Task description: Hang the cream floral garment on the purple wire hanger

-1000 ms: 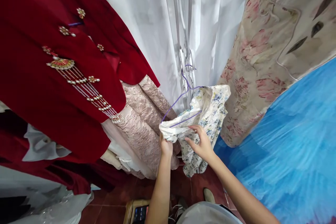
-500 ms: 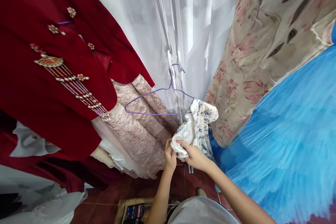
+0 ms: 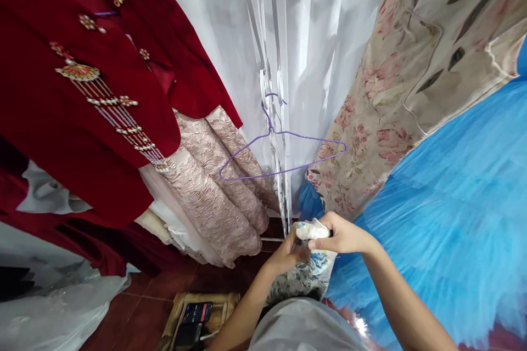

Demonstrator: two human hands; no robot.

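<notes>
Both my hands hold a bunched white floral garment [image 3: 307,277] close to my body. My right hand [image 3: 343,235] grips its top edge from above. My left hand [image 3: 288,255] clasps the cloth from the left side, touching the right hand. Above them a bare purple wire hanger [image 3: 284,154] hangs by its hook on a white metal rack [image 3: 276,120]. Nothing hangs on the hanger.
A red embroidered dress [image 3: 82,98] with bead tassels hangs at the left over pink-beige brocade skirts [image 3: 214,186]. White curtain [image 3: 325,38] behind. A beige floral dress [image 3: 411,82] and blue tulle [image 3: 453,219] fill the right. A wooden tray with a phone [image 3: 197,312] lies on the red tile floor.
The floral garment has come off the purple hanger and been pulled down toward me. The hanger now swings bare on the rack, and both hands have bunched the cloth.
</notes>
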